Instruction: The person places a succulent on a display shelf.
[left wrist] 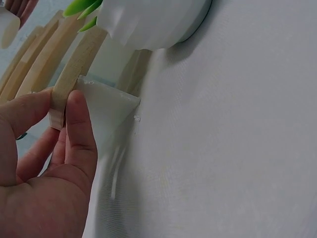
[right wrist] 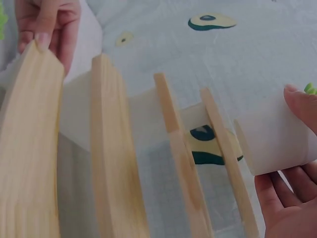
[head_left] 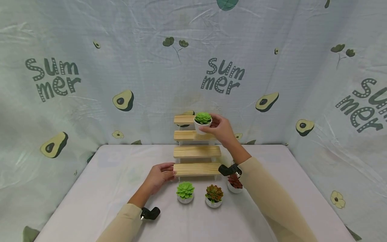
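**White cup-shaped pot [head_left: 200, 128] with green rosette plant [head_left: 203, 117] held aloft**

Our right hand [head_left: 221, 130] holds its sides between thumb and fingers near the topmost pale wooden slat [head_left: 183, 119]; we cannot tell whether they touch. Our left hand [head_left: 158, 177] grips the end of the lowest pale wooden slat [head_left: 196, 169]. We judge the pot light, stiff, slightly slippery, best held below the plant. A white-covered table [head_left: 113, 188] lies beneath, avocado-print drapes [head_left: 151, 84] around.
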{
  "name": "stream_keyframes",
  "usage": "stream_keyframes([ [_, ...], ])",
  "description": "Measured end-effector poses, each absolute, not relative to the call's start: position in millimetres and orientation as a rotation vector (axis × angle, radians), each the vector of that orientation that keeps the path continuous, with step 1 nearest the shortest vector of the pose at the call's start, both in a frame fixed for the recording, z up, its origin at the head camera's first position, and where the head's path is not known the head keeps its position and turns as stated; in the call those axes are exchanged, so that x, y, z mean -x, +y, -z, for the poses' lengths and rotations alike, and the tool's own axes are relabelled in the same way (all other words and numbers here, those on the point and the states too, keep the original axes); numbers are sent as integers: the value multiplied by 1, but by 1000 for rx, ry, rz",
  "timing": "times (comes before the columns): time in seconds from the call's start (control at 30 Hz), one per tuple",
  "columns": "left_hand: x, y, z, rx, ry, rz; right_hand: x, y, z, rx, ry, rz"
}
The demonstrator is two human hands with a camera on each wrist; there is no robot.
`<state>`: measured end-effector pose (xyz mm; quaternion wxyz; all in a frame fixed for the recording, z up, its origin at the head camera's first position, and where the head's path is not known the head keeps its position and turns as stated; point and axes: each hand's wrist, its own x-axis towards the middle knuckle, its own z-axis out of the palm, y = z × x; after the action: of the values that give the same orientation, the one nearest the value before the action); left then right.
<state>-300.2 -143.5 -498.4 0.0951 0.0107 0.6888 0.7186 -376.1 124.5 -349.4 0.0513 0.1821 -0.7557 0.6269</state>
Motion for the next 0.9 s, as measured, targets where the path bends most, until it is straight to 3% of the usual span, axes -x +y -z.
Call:
stream_keyframes([
  [0.9,300,-144,500,-22,2039,-2126,425,60,325,-454,-2304,-1915],
])
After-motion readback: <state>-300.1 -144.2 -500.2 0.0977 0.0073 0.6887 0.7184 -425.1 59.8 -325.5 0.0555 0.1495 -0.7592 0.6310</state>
